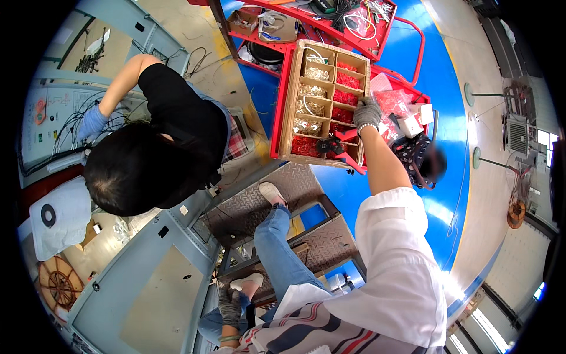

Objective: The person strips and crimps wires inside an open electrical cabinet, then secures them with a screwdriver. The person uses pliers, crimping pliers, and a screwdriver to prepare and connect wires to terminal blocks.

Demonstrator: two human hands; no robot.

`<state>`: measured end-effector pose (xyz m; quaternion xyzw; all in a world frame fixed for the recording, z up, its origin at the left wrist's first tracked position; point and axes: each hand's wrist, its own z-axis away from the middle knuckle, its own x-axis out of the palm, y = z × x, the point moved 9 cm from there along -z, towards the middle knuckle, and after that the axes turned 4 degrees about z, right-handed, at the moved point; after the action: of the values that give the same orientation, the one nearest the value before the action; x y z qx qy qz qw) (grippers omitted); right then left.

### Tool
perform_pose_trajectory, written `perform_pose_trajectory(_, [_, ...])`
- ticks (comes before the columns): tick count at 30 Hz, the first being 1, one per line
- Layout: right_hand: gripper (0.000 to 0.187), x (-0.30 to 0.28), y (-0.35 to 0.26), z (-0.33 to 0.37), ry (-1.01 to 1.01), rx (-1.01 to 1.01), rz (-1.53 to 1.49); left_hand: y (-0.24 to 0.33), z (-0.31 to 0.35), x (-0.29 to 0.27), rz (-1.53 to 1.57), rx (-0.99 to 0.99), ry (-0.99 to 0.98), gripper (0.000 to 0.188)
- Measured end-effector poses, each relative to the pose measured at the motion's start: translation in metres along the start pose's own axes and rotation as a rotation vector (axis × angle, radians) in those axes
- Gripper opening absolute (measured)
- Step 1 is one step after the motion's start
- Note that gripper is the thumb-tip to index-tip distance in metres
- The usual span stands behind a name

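My right hand [368, 113], in a grey knit glove, reaches to the right edge of a wooden compartment box [287, 127]. Its fingers curl down over the compartments of small red pieces [344, 115]; whatever they pinch is hidden. Just left of and nearer than this hand, a hand tool with a black head and red handles [341, 148] lies across the box's near right corner. My left hand [229, 305], also gloved, hangs low beside my leg and shoe. Its fingers are loosely extended, with nothing visible in them.
A co-worker [177, 118] in black bends at an open cabinet with wires [73, 127] on the left. Treadplate steps [289, 177] lie below me. A red cart [330, 26] holds cables and tools. Plastic bags of red pieces [390, 103] and white boxes [411, 125] sit right of the compartment box.
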<state>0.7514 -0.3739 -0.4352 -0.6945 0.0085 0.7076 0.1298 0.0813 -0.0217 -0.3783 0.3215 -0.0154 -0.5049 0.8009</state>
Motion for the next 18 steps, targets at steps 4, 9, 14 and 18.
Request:
perform_pose_trajectory(4, [0.018,0.029,0.001,-0.022,-0.072,-0.062,-0.009,0.007,-0.007,0.007,0.033,-0.103,-0.014,0.031])
perform_pose_trajectory(9, [0.034,0.052,-0.017,-0.034,-0.382,-0.042,0.258,0.015,-0.004,0.016,0.042,-0.151,-0.007,0.029])
perform_pose_trajectory(14, [0.054,0.058,-0.028,-0.036,-0.499,0.023,0.340,0.008,-0.004,0.024,-0.001,-0.187,-0.024,0.026])
perform_pose_trajectory(18, [0.052,0.058,-0.025,-0.036,-0.479,0.031,0.357,0.017,-0.006,0.033,-0.014,-0.187,-0.045,0.026])
